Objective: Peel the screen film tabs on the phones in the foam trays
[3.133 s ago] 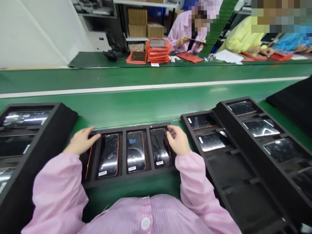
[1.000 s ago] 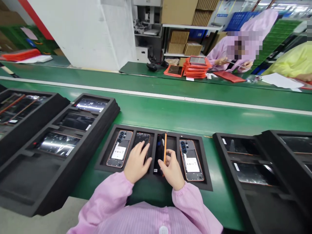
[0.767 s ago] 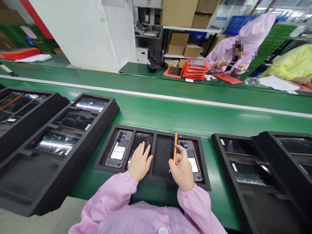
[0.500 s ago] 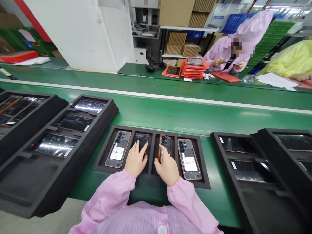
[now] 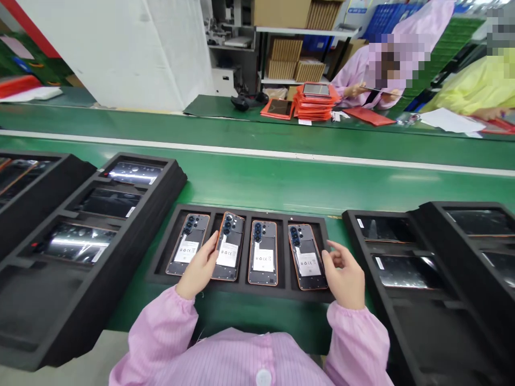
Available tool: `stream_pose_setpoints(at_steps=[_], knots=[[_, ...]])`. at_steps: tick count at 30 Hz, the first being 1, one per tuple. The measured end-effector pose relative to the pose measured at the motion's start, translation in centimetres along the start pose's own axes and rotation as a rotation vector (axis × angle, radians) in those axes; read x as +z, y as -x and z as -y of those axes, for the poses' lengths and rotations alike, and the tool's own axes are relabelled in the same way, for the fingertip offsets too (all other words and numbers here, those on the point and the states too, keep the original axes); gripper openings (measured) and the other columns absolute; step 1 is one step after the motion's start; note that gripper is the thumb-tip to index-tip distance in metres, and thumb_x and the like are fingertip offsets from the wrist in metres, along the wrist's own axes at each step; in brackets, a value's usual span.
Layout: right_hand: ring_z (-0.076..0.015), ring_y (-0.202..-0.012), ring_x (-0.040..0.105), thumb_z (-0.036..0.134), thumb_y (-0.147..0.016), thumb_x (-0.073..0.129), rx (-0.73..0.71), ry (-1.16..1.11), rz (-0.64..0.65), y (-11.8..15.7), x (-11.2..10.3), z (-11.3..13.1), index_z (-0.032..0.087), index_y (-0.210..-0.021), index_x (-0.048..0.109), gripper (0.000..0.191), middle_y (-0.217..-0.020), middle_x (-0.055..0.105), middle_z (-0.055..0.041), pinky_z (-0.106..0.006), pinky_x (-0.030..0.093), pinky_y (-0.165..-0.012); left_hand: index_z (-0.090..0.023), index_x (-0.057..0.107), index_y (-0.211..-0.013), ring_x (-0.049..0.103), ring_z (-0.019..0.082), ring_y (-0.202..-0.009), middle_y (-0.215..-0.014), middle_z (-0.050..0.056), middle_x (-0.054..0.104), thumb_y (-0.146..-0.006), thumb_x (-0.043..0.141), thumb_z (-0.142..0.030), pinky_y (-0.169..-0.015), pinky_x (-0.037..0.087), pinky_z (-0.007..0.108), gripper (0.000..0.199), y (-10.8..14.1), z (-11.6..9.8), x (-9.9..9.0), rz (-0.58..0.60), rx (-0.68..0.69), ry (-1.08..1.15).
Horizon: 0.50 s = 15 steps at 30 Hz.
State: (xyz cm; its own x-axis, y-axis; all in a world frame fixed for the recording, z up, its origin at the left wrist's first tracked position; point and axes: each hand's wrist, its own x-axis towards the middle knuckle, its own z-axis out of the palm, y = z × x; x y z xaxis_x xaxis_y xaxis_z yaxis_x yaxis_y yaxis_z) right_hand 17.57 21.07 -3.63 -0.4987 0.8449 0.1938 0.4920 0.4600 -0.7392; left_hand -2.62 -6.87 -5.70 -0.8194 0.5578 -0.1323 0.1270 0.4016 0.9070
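A black foam tray [image 5: 265,294] in front of me holds smartphones without back covers, their camera lenses and white battery labels facing up. My left hand [image 5: 198,268] has its thumb and fingers at the left edge of the second smartphone [image 5: 228,249], which sits slightly tilted in its slot. Left of it lies the first smartphone [image 5: 188,244], partly behind my fingers. The third smartphone [image 5: 263,254] rests flat in its slot. My right hand [image 5: 346,273], fingers loosely curled and apart with nothing in them, is beside the fourth smartphone [image 5: 309,257], which lies askew.
Stacked black foam trays with screen-up phones stand left [image 5: 132,252] and right [image 5: 386,316] on the green work surface [image 5: 261,182]. Across a white strip [image 5: 241,151] are a stack of red pouches [image 5: 316,104] and a co-worker in pink [image 5: 358,69]. Another person wears yellow [image 5: 470,91].
The second smartphone was screen up and now shows its back. The third, earlier tilted, now lies flat. My right hand has moved right, away from it; my left hand has shifted left.
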Motion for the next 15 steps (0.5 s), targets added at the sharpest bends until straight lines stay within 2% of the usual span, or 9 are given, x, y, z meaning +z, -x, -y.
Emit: stream_pose_setpoints(at_steps=[3, 6, 7, 9, 11, 13, 15], knots=[[-0.0184, -0.068, 0.055, 0.044, -0.079, 0.055, 0.003, 0.158, 0.004, 0.0, -0.6, -1.6, 0.016, -0.115, 0.064, 0.047, -0.085, 0.062, -0.0055, -0.035, 0.047, -0.068, -0.016, 0.029, -0.150, 0.026, 0.023, -0.147, -0.158, 0.010, 0.028, -0.094, 0.036, -0.038, -0.123, 0.021, 0.042, 0.061, 0.6, -0.2, 0.1, -0.098, 0.154, -0.209], [-0.0224, -0.074, 0.054, 0.044, -0.082, 0.051, -0.088, 0.257, 0.040, 1.0, -0.1, -2.1, 0.015, -0.113, 0.066, 0.045, -0.088, 0.063, -0.0088, -0.039, 0.047, -0.074, -0.020, 0.034, -0.148, 0.028, 0.024, -0.146, -0.156, 0.009, 0.033, -0.096, 0.033, -0.040, -0.122, 0.022, 0.042, 0.056, 0.5, -0.4, -2.3, -0.211, 0.224, -0.385], [-0.0247, -0.080, 0.055, 0.044, -0.083, 0.050, -0.120, 0.287, 0.049, 1.4, 0.2, -2.2, 0.015, -0.114, 0.066, 0.046, -0.091, 0.063, -0.0105, -0.041, 0.047, -0.078, -0.018, 0.037, -0.147, 0.030, 0.026, -0.145, -0.154, 0.012, 0.034, -0.096, 0.032, -0.041, -0.122, 0.023, 0.044, 0.056, 0.2, -0.1, -3.4, -0.242, 0.191, -0.457], [-0.0302, -0.094, 0.055, 0.046, -0.083, 0.049, -0.125, 0.356, 0.040, 1.9, 0.7, -2.4, 0.013, -0.122, 0.063, 0.053, -0.102, 0.061, -0.0152, -0.046, 0.045, -0.087, -0.010, 0.038, -0.146, 0.030, 0.033, -0.144, -0.151, 0.020, 0.036, -0.094, 0.031, -0.044, -0.119, 0.025, 0.050, 0.063, -0.4, 0.8, -5.4, -0.292, 0.024, -0.621], [-0.0340, -0.103, 0.054, 0.049, -0.083, 0.049, -0.021, 0.415, 0.021, 1.6, 0.9, -2.8, 0.009, -0.130, 0.057, 0.062, -0.112, 0.059, -0.0198, -0.049, 0.044, -0.092, -0.005, 0.034, -0.147, 0.034, 0.040, -0.139, -0.146, 0.026, 0.040, -0.092, 0.031, -0.049, -0.114, 0.031, 0.054, 0.071, -1.2, 1.9, -6.7, -0.300, -0.182, -0.734], [-0.0340, -0.101, 0.057, 0.052, -0.082, 0.050, 0.102, 0.407, 0.085, 0.6, 0.8, -3.3, 0.009, -0.127, 0.058, 0.063, -0.111, 0.060, -0.0202, -0.049, 0.044, -0.092, -0.003, 0.028, -0.149, 0.043, 0.043, -0.132, -0.139, 0.029, 0.046, -0.091, 0.032, -0.054, -0.107, 0.038, 0.055, 0.078, -1.9, 2.7, -7.2, -0.275, -0.325, -0.772], [-0.0317, -0.094, 0.061, 0.055, -0.079, 0.055, 0.190, 0.318, 0.205, -0.9, 0.4, -3.5, 0.012, -0.116, 0.065, 0.057, -0.103, 0.064, -0.0169, -0.047, 0.047, -0.089, -0.001, 0.023, -0.150, 0.048, 0.044, -0.127, -0.134, 0.031, 0.049, -0.089, 0.034, -0.057, -0.104, 0.039, 0.054, 0.084, -2.6, 3.1, -7.3, -0.266, -0.375, -0.766]])
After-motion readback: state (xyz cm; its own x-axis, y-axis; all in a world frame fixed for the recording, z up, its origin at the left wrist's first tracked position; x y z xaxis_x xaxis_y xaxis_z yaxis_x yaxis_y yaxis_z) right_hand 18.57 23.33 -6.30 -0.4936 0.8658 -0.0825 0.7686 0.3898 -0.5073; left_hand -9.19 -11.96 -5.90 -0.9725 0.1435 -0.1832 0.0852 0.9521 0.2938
